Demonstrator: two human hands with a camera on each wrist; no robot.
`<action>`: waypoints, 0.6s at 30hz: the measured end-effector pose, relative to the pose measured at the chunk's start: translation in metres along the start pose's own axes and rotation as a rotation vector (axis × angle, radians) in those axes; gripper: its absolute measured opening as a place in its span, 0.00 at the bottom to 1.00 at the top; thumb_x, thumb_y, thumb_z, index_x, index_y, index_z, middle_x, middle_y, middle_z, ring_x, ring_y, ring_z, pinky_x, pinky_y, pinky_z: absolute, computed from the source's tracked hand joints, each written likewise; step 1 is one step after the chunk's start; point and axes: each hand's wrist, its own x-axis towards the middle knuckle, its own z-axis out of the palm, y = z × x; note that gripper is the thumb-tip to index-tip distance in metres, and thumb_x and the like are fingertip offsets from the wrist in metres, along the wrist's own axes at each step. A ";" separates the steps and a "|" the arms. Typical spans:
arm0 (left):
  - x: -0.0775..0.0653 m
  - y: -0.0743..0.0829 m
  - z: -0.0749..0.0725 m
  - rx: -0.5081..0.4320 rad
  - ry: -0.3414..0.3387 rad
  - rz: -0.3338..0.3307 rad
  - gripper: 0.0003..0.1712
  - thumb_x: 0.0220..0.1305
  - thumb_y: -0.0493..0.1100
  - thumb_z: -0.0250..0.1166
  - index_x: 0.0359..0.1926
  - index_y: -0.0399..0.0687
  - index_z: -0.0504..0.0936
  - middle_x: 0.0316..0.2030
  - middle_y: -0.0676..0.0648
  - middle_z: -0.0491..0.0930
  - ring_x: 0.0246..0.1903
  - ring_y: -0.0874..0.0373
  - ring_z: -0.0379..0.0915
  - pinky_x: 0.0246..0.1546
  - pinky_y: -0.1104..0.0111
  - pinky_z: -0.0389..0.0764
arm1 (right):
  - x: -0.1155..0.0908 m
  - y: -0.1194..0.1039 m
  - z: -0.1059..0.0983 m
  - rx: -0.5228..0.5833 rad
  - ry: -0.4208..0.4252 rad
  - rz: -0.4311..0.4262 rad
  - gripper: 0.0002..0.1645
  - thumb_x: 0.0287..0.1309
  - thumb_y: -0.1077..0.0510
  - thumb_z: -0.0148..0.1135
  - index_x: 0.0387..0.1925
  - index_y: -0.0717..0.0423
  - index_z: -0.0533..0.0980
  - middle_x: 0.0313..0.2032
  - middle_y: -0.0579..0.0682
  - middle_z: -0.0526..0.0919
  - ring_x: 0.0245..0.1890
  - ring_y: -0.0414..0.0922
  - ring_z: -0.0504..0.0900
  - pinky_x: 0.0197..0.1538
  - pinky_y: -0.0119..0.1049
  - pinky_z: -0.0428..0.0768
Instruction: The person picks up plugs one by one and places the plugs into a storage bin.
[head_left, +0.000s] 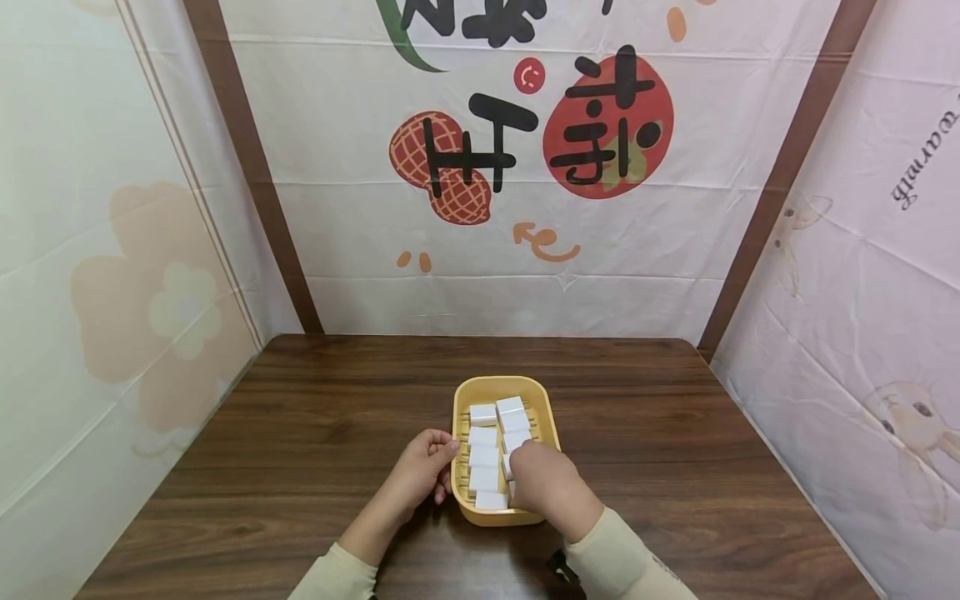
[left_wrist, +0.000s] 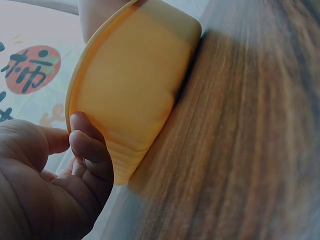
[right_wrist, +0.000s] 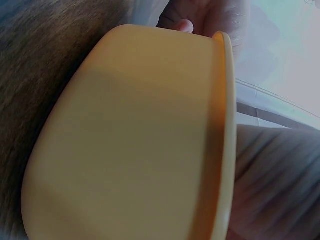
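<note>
A yellow plastic basket (head_left: 501, 518) stands on the table. In it, small white box-shaped pieces (head_left: 483, 457) lie in two columns; they look like charger plugs, with thin dark lines beside them. My left hand (head_left: 424, 468) is at the basket's left side. In the left wrist view this hand (left_wrist: 60, 175) pinches the rim, thumb on top and fingers against the outer wall. My right hand (head_left: 546, 483) reaches over the right rim, its knuckles above the right column. Its fingertips are hidden, so whether it holds a piece does not show. The basket's wall (right_wrist: 130, 135) fills the right wrist view.
The basket stands on a dark wood-grain table (head_left: 360, 375). A printed white curtain (head_left: 510, 300) hangs behind the table, with further curtains on both sides. A small dark item (head_left: 561, 567) shows beside the right sleeve (head_left: 618, 554).
</note>
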 end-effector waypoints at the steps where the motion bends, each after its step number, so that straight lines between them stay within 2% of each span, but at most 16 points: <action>1: 0.000 0.000 0.000 0.001 -0.001 0.002 0.14 0.77 0.43 0.58 0.51 0.35 0.69 0.24 0.44 0.75 0.13 0.59 0.67 0.11 0.71 0.70 | 0.000 0.000 0.000 0.001 -0.001 0.002 0.14 0.46 0.57 0.76 0.19 0.53 0.76 0.24 0.47 0.74 0.23 0.41 0.68 0.25 0.39 0.76; 18: 0.000 -0.001 -0.001 0.006 -0.003 0.006 0.16 0.77 0.45 0.59 0.52 0.35 0.69 0.24 0.45 0.75 0.13 0.59 0.67 0.11 0.71 0.70 | 0.001 -0.002 0.003 0.007 0.007 0.013 0.14 0.48 0.59 0.73 0.17 0.52 0.74 0.22 0.47 0.74 0.21 0.42 0.69 0.23 0.39 0.75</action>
